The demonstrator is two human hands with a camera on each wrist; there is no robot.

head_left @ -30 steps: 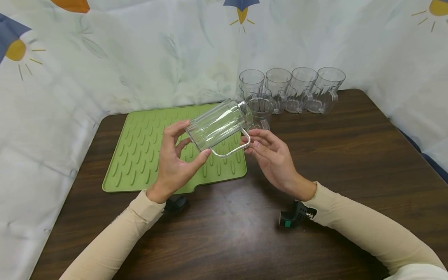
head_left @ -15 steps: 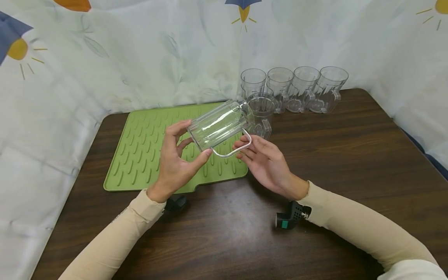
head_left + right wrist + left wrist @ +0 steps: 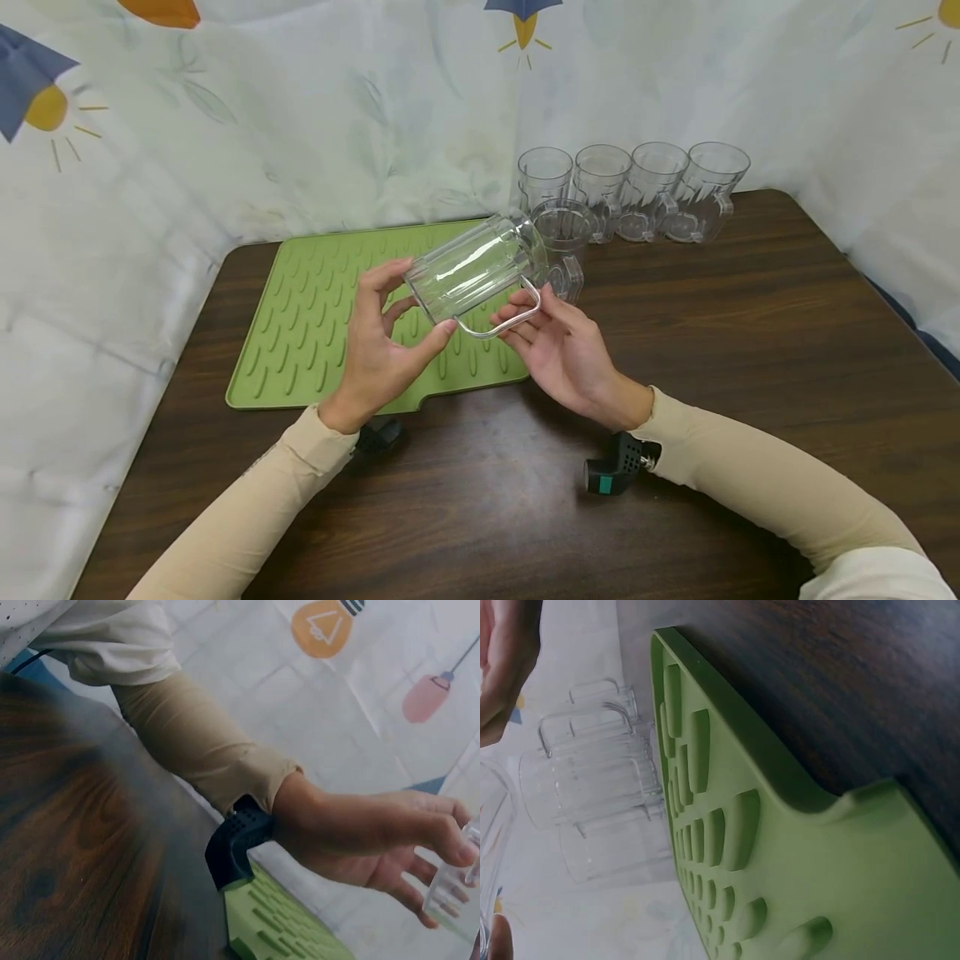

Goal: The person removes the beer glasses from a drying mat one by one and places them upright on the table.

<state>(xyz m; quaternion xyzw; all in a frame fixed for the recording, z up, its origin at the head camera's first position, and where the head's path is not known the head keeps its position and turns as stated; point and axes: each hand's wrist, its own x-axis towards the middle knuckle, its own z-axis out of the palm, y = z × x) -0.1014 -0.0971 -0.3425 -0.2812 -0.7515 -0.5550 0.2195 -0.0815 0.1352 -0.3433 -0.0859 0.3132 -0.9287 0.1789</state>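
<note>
A clear ribbed mug [image 3: 474, 265] is held tilted in the air above the green drying mat [image 3: 300, 333], its handle [image 3: 495, 331] facing down and right. My left hand [image 3: 382, 342] grips the mug's left end between thumb and fingers. At the handle, my right hand [image 3: 573, 354] has its thumb against the outer corner and its fingers curled behind; the right wrist view shows this thumb [image 3: 459, 851] touching the clear plastic or glass. Part of the mug [image 3: 493, 825] enters the left wrist view at the edge.
Several clear mugs stand upright at the back right, among them the rightmost mug [image 3: 705, 192] and a nearer mug [image 3: 564, 250] partly behind the held one. The dark wooden table [image 3: 495, 508] lies under everything. A printed white curtain [image 3: 337, 108] hangs behind.
My right hand has shifted slightly left and down along the handle, its fingers reaching further behind it. The left hand and mug stay nearly in place.
</note>
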